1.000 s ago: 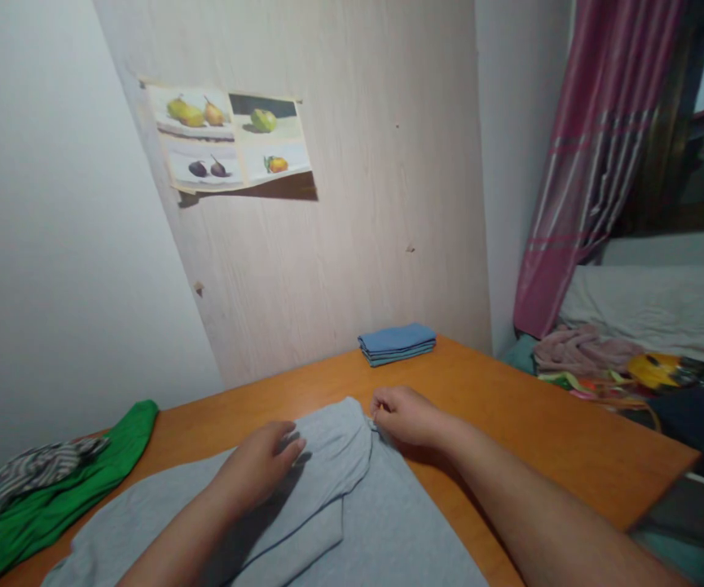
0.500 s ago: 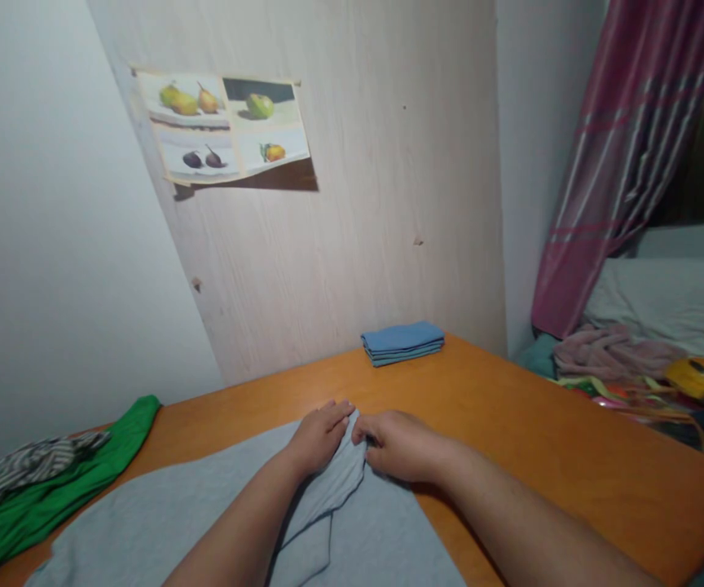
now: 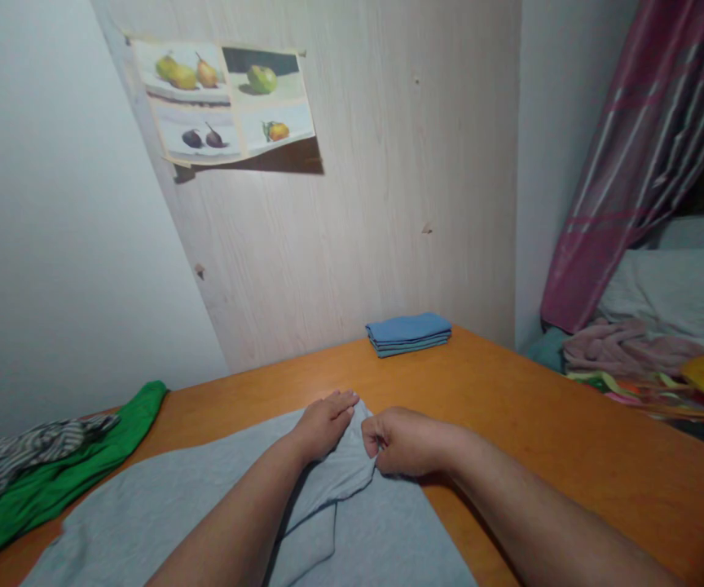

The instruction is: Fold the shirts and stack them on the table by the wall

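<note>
So the grey garment [image 3: 169, 497] is spread on the orange table [image 3: 529, 399], right under both hands, and from there it runs back toward the wearer and off to the left. It leaves the frame, so I can't call its full long axis, but the folded-over strip slants from the hands back down-left. Right hand [image 3: 406, 440] is nearer that strip's right edge, fingers curled in tight, looks like they're pinching the fabric. Left hand [image 3: 326, 425] is just beside it, opened out pretty flat, palm down, pressing near the far corner.
</note>
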{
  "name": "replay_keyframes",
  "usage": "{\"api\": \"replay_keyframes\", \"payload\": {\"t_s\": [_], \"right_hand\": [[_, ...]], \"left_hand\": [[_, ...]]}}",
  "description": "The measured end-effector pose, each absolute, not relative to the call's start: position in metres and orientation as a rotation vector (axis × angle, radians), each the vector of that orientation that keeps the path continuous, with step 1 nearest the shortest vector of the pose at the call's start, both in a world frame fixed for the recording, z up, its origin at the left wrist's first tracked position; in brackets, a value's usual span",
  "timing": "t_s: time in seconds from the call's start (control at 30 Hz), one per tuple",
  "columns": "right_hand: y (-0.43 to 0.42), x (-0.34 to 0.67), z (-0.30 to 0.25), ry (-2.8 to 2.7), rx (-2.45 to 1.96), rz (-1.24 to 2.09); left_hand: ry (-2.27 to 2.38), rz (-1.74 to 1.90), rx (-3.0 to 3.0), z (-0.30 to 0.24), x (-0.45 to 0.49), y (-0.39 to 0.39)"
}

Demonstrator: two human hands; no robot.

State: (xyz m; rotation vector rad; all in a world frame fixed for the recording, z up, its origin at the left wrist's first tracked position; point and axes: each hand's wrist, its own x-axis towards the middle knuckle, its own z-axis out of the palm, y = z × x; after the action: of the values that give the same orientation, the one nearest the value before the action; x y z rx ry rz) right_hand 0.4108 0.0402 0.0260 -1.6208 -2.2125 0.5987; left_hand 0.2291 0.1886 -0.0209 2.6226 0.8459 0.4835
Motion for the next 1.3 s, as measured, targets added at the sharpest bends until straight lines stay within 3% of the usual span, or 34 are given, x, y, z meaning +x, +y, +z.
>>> {"api": "replay_keyframes", "payload": {"t_s": [0.27,0.5,0.83,1.1,1.3], "right_hand": [[0.039,0.424,0.025,-2.157,-1.522,0.993],[0.058,0.423,0.013,-1.785,-1.692,0.414],[0.051,0.407,0.022,-1.902,-1.975,0.290],[0.037,0.394,0.025,-2.229,-1.543,0.515],[0.032,0.388,0.025,-2.267,-1.539,0.316]], "left_hand": [[0.852,0.501,2.648,-0.024,0.230,0.189],[0.861,0.501,2.660,-0.017,0.231,0.181],[0.898,0.478,2.770,-0.019,0.232,0.177],[0.964,0.427,2.731,-0.015,0.233,0.173],[0.953,0.415,2.718,-0.011,0.233,0.169]]}}
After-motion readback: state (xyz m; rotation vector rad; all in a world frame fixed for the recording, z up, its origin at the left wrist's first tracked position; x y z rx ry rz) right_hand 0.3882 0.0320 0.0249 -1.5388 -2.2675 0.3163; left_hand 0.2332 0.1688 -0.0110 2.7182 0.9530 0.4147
